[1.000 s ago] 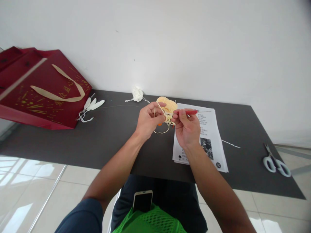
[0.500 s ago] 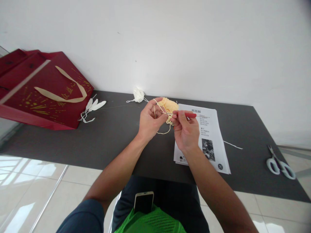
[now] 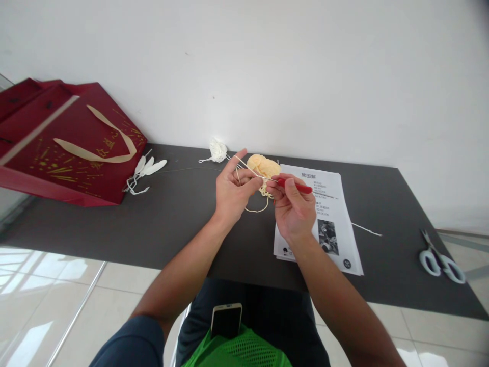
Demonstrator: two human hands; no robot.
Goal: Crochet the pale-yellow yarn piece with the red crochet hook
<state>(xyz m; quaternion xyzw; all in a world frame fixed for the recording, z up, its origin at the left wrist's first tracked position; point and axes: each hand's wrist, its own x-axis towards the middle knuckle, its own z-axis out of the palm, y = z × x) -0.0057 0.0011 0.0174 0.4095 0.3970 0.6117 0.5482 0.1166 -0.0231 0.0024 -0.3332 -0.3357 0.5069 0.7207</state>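
Note:
My left hand (image 3: 236, 189) pinches cream yarn (image 3: 245, 164) between thumb and fingers, and a strand runs over its raised index finger. In my right hand (image 3: 294, 206) is a crochet hook with a red handle (image 3: 301, 188), its metal tip meeting the yarn at my left fingertips. Any stitches there are too small to make out. Just behind the hands lies a pale yellow ball of yarn (image 3: 263, 164). A loose loop of its strand hangs onto the dark table (image 3: 183, 219) below my left hand.
Printed sheets (image 3: 340, 214) lie under my right hand. Scissors (image 3: 441, 260) rest at the far right. A white yarn ball (image 3: 218, 150) sits by the wall, white leaf-shaped pieces (image 3: 151, 167) beside a red gift bag (image 3: 76, 148) at left. A phone (image 3: 226, 320) is on my lap.
My left index finger has lifted and straightened, drawing the strand up. The crochet hook has tilted, its handle end now lower to the right.

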